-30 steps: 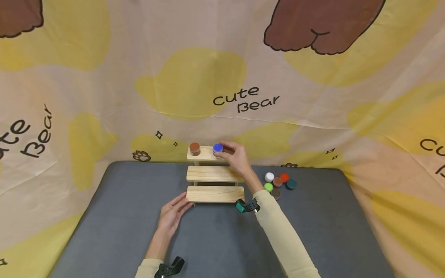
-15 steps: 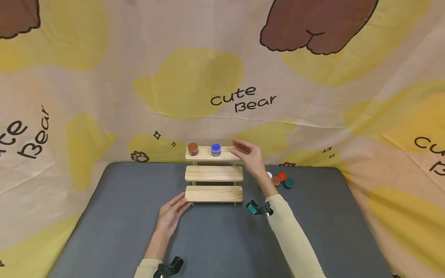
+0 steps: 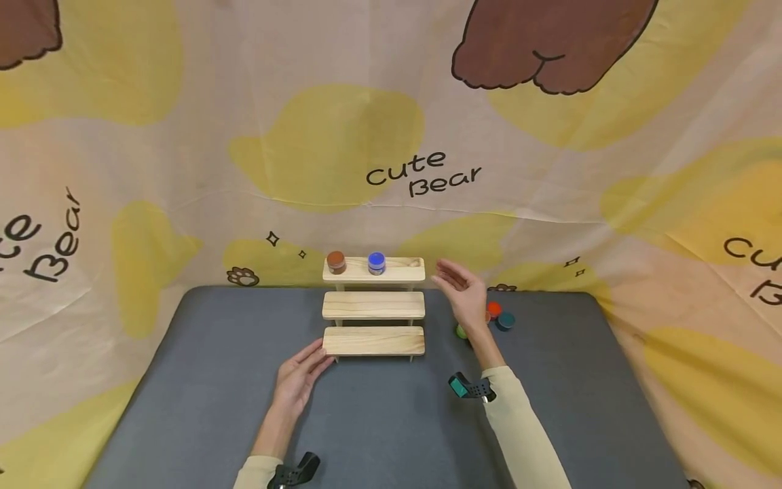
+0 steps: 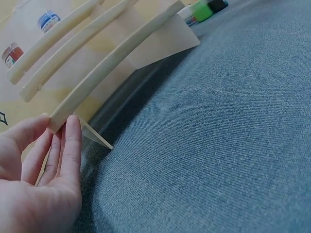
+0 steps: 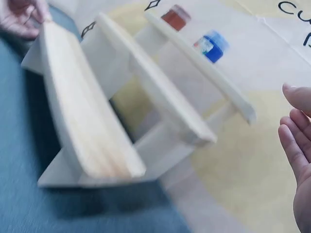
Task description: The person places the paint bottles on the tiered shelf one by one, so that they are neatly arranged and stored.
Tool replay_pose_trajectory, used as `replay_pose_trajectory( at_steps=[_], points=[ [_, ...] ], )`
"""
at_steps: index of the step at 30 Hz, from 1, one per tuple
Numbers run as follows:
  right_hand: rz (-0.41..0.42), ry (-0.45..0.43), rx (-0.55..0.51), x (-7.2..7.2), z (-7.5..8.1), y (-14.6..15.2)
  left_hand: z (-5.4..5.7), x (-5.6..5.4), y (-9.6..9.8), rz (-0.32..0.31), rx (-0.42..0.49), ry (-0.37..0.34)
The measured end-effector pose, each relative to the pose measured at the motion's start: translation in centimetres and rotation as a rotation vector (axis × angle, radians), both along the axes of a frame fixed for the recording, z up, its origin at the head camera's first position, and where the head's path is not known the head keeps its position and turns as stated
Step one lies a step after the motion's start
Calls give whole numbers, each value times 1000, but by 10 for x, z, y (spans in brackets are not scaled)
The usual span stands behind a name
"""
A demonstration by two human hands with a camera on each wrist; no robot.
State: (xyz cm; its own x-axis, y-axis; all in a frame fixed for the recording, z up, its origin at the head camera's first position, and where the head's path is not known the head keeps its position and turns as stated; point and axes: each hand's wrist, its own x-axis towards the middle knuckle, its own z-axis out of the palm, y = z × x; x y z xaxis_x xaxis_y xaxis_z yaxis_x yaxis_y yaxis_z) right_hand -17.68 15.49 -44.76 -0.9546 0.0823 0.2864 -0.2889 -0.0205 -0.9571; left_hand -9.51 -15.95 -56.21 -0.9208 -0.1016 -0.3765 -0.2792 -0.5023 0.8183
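A three-step wooden display stand [image 3: 374, 341] stands on the grey table. On its top step sit a brown paint jar [image 3: 336, 262] at the left end and a blue paint jar [image 3: 376, 263] near the middle. My left hand [image 3: 296, 380] pinches the left end of the lowest step, thumb on top and fingers beneath, as the left wrist view shows. My right hand [image 3: 466, 295] is in the air just right of the top step, fingers relaxed and holding nothing. Below and behind it, partly hidden, are more jars: red [image 3: 493, 310], dark teal [image 3: 505, 321] and green [image 3: 461, 331].
A cloth backdrop [image 3: 293, 156] with bear prints hangs right behind the table's far edge and along both sides. The grey table [image 3: 366, 428] extends in front of the stand. In the left wrist view, the green jar [image 4: 200, 9] lies beyond the stand's far end.
My right hand has let go of the blue jar, leaving it on the top step, and has moved right and slightly down toward the loose jars. My left hand keeps its grip on the stand.
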Motion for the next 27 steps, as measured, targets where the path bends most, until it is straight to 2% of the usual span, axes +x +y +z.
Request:
replay_pose_trajectory(
  at_steps=[9,15,17,22,24,27],
  points=[
    [-57,-67,-10,3,-48,26,1,0,-1,2,-2,1],
    [-85,-76,-19,13,-63,43,-1,1,-3,10,13,-3],
    [-97,-97,-20,20,-60,47,-2,1,-3,12,14,-1],
    [-159,-169,-32,31,-66,62,-3,1,-1,15,13,-1],
    [-190,-178,-30,33,-77,70,-3,1,-1,13,8,1],
    [-231,-180,-20,40,-85,78,-4,0,-1,11,2,1]
  ],
)
